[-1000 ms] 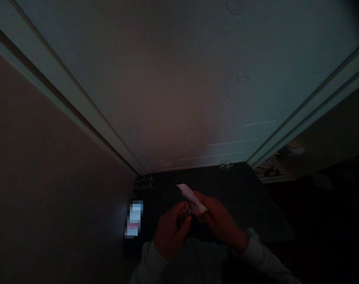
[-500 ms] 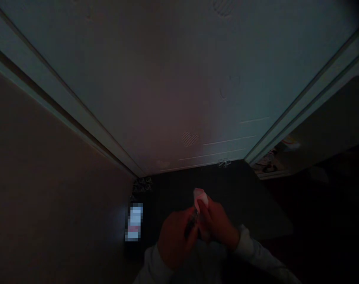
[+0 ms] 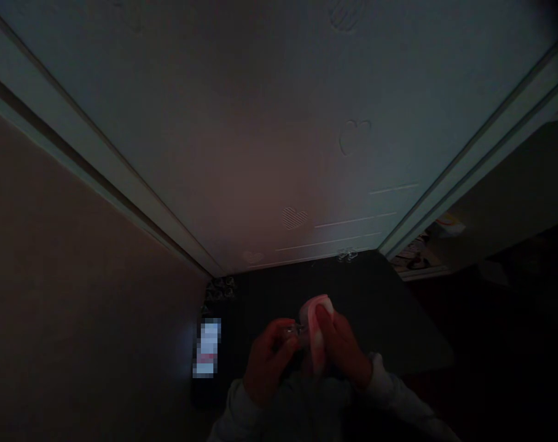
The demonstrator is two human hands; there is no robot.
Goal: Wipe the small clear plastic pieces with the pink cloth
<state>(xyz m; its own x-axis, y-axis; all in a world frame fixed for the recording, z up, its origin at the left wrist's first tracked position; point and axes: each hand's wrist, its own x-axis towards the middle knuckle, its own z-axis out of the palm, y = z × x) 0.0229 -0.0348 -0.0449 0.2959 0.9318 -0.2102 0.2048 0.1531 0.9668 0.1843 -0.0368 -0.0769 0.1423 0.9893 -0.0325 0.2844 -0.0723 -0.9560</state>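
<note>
Low in the dim head view, my left hand [image 3: 268,359] pinches a small clear, shiny piece [image 3: 292,330] between thumb and fingers. Its exact kind is too dark to make out. Right beside it, my right hand [image 3: 345,344] is closed on a pink cloth [image 3: 316,331], folded over with its thumb on top. The cloth's near side meets the clear piece between the two hands. Both are held above a dark tabletop [image 3: 375,307].
Several clear shiny pieces [image 3: 220,287] lie at the table's left back corner, and more clear pieces [image 3: 347,255] by the white panel [image 3: 260,153] with raised hearts. A lit, pixelated screen [image 3: 207,348] is at left. An open compartment [image 3: 414,255] holds items at right.
My left hand has turned and drawn slightly left, so the clear piece now shows. The pink cloth has opened out and hangs lower in my right hand.
</note>
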